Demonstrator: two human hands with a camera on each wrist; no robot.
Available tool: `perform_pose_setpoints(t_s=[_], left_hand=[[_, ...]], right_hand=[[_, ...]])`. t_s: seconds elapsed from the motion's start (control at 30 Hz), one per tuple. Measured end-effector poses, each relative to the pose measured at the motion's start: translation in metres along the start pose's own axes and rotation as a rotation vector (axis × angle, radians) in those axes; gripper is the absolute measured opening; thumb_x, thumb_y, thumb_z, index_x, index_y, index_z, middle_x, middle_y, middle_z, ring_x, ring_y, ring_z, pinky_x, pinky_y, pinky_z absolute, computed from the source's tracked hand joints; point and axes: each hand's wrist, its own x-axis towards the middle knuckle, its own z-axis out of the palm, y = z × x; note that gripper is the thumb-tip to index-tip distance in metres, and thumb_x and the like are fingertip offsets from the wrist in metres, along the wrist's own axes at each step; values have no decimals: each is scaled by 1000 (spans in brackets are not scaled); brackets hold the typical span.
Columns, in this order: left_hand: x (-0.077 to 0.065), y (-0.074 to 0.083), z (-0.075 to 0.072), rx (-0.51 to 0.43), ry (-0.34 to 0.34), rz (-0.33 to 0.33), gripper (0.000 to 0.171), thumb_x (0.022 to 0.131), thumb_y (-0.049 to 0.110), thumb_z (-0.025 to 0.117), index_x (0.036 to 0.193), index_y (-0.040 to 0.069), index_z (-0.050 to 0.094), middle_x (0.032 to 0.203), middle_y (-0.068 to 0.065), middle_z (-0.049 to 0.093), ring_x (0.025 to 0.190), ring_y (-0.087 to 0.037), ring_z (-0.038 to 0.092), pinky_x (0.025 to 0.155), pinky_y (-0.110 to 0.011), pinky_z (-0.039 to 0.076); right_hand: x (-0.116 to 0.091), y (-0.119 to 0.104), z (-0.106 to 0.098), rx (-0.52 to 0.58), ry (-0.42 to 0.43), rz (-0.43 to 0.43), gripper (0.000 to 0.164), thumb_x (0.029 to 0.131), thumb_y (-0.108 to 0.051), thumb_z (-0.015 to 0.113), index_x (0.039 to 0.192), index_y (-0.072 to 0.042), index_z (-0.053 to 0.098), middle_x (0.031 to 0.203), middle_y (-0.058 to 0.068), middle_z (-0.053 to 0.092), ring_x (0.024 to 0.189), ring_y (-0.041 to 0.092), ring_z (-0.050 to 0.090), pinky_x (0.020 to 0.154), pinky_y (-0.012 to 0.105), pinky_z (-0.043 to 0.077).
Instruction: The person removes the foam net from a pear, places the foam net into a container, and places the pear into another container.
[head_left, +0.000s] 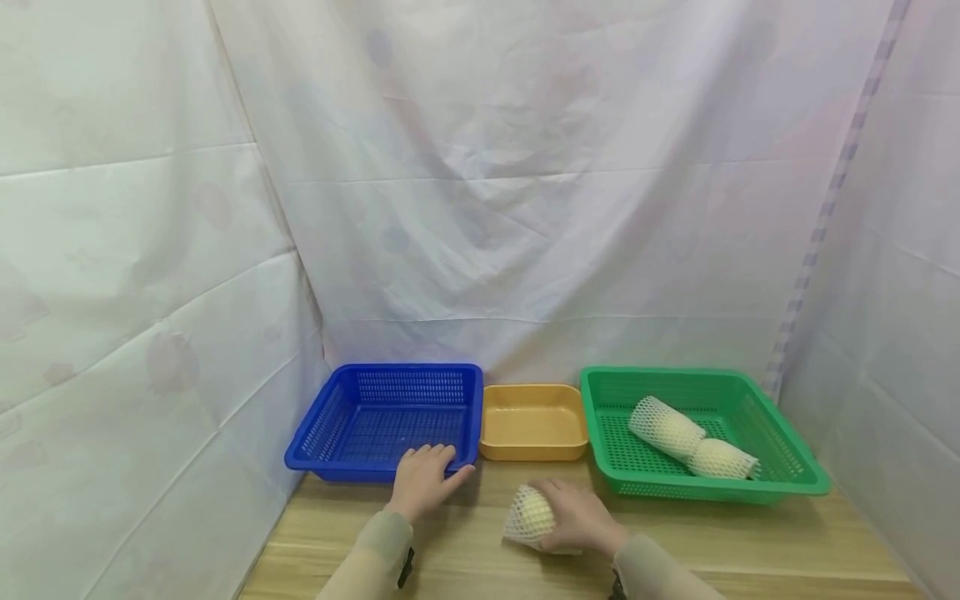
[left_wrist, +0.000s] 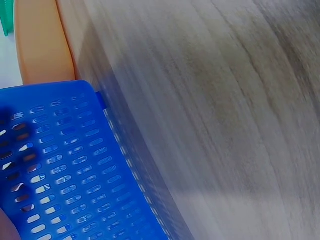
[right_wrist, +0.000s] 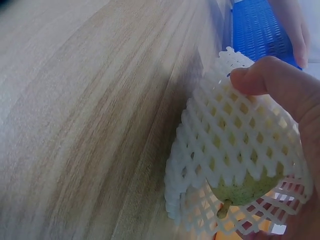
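Observation:
My right hand grips a pear wrapped in a white foam net sleeve, over the wooden table in front of the yellow tray. In the right wrist view the thumb lies across the net, and the pear's green skin and short stem show at the sleeve's open end. My left hand is at the front rim of the blue basket, its fingers reaching over the rim and its thumb spread to the side. Only a sliver of that hand appears at the edge of the left wrist view.
A shallow yellow tray stands between the blue basket and a green basket. Inside the green basket lie two net-sleeved fruits, one toward the back and one nearer the front. White curtains hang behind and at both sides.

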Motion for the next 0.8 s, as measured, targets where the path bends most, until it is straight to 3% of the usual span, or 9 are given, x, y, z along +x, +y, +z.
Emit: perform_pose_setpoints(t_s=[0.2, 0.43, 0.6, 0.8], left_hand=[[1, 0, -3, -17, -50, -4, 60, 92, 65, 44, 115, 14, 67, 110, -5, 67, 102, -27, 61, 89, -53, 45], [1, 3, -12, -16, -53, 16, 63, 92, 68, 41, 114, 14, 66, 105, -1, 66, 95, -21, 60, 84, -46, 48], [0, 8, -18, -38, -5, 48, 52, 91, 62, 50, 112, 17, 66, 105, 2, 66, 94, -19, 60, 81, -44, 48], [-1, 17, -26, -60, 113, 101, 37, 90, 50, 61, 110, 19, 65, 109, 2, 65, 101, -19, 59, 81, -42, 49]], right_hand=[[1, 0, -1, 7, -15, 12, 95, 58, -42, 84, 138, -7, 47, 129, 13, 57, 113, 37, 56, 92, 65, 39], [0, 1, -1, 2, -15, -3, 88, 59, -41, 84, 133, -9, 50, 124, 9, 60, 110, 31, 57, 91, 61, 41], [-1, 2, -2, -3, -16, -7, 86, 59, -41, 84, 132, -10, 51, 123, 8, 60, 110, 30, 58, 90, 61, 41], [-1, 2, -3, -4, -19, -7, 85, 60, -41, 84, 133, -11, 51, 124, 6, 60, 108, 30, 58, 89, 60, 42]])
